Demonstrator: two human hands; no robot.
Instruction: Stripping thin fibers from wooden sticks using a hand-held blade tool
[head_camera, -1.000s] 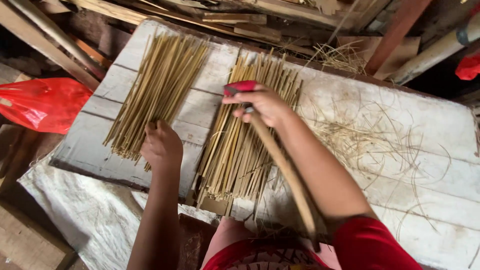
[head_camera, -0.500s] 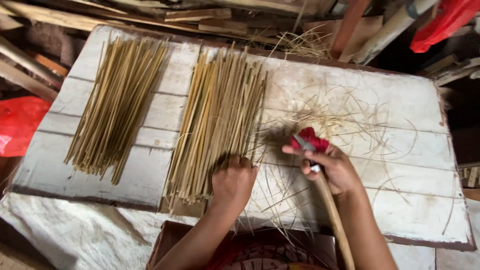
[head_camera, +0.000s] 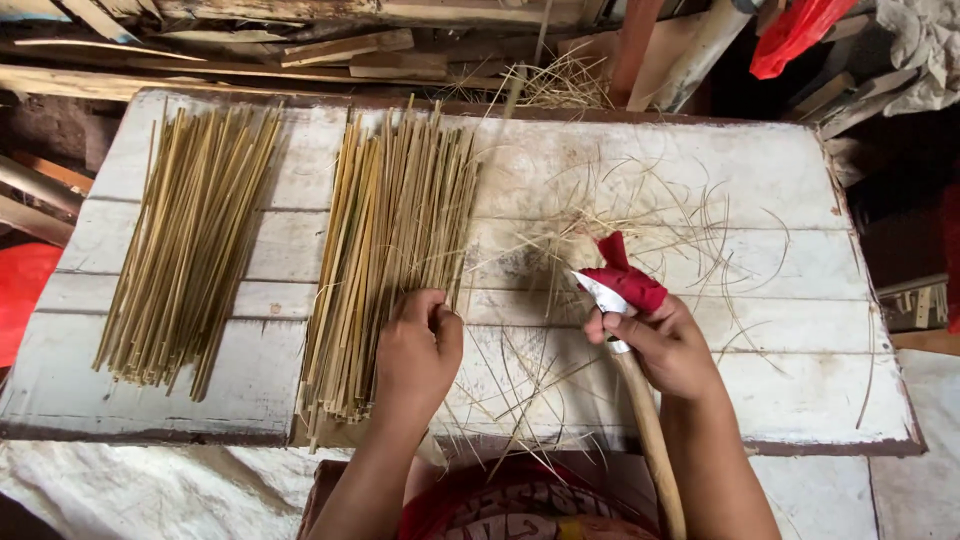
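Bamboo strips (head_camera: 385, 250) lie bundled on the white tabletop (head_camera: 780, 180), where the left hand (head_camera: 418, 355) pinches their near ends. The right hand (head_camera: 665, 350) is closed around a wooden-handled knife (head_camera: 612, 300) with red cloth wrapped at its blade.

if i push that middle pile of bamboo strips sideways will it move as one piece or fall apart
Probably it spreads: the middle pile of bamboo strips lies loose and untied, ends already uneven. Each strip looks thin and straight, so likely light and springy, sliding easily on the white board. The left hand resting on the pile's near end might hold that end in place.
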